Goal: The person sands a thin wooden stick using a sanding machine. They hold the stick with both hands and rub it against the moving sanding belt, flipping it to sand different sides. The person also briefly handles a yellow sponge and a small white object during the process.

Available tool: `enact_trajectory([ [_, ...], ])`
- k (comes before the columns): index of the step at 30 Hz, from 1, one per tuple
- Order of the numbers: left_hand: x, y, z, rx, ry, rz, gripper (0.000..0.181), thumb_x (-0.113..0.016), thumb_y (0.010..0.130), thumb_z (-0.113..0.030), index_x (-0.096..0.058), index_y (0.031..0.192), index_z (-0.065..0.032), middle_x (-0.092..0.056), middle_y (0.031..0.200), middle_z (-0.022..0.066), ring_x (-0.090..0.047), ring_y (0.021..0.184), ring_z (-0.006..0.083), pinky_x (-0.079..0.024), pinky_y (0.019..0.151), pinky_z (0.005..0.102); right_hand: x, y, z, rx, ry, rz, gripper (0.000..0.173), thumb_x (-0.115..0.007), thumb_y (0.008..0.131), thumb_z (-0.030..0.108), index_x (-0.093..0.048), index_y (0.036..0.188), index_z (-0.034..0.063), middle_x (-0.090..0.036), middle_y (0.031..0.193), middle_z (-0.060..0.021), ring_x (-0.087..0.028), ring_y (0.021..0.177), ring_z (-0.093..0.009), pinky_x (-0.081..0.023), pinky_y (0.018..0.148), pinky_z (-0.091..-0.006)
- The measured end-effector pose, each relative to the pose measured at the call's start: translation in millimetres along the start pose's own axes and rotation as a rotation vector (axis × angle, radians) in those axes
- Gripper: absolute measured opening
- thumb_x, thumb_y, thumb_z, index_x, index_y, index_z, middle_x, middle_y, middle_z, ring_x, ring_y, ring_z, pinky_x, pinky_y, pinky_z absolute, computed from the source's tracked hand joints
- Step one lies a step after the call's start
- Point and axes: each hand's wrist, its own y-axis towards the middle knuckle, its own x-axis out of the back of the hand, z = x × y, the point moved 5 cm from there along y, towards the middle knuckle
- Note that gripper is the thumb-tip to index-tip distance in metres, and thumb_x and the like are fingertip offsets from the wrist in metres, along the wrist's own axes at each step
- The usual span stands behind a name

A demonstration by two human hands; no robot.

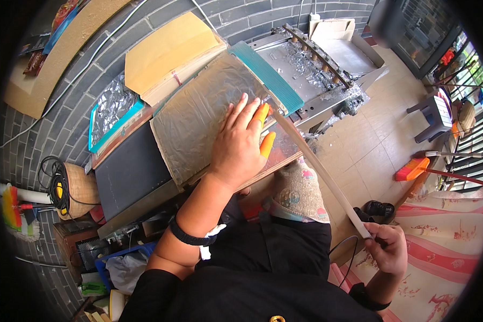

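Note:
My left hand [237, 145] lies flat, fingers slightly spread, on a wrinkled grey foil-like sheet [193, 116]. Orange finger cots [268, 144] cover its thumb and index finger. The sheet tops a flat stack on the workbench, and a ribbed teal board [269, 76] shows at its far right edge. My right hand [388, 247], low at the right, pinches the near end of a long, narrow, pale strip [326, 175]. The strip slants up to the stack's right edge, close to my left fingertips. Its material is unclear.
Behind the stack are a yellow-brown board [169, 52] and a teal-rimmed tray [114, 114] of foil scraps. A metal frame with a bar [318, 54] and silvery scraps stands at the far right. A dark panel [131, 169] lies left. A stool [430, 112] and broom [412, 169] stand right.

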Motion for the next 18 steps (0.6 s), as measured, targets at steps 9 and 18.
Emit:
enact_trajectory([
  [9, 1.8, -0.1, -0.2, 0.012, -0.011, -0.038, 0.050, -0.061, 0.086, -0.020, -0.049, 0.129, 0.0025, -0.051, 0.130, 0.0214, -0.042, 0.129, 0.0382, -0.030, 0.110, 0.0483, -3.9, 3.7, -0.5, 0.004, -0.037, 0.050, 0.034, -0.062, 0.070, -0.008, -0.064, 0.105, -0.0062, -0.055, 0.066, -0.0123, -0.050, 0.052, -0.018, -0.038, 0.050, -0.0281],
  [18, 8.6, -10.6, 2.1, 0.028, -0.087, -0.132, 0.051, -0.060, 0.087, -0.017, -0.043, 0.130, 0.0050, -0.062, 0.113, 0.0192, -0.056, 0.113, 0.0365, -0.037, 0.104, 0.0484, -7.0, 8.2, 1.5, 0.034, -0.057, 0.050, 0.033, -0.063, 0.071, -0.009, -0.063, 0.104, -0.0071, -0.054, 0.066, -0.0125, -0.050, 0.054, -0.018, -0.039, 0.051, -0.0288],
])
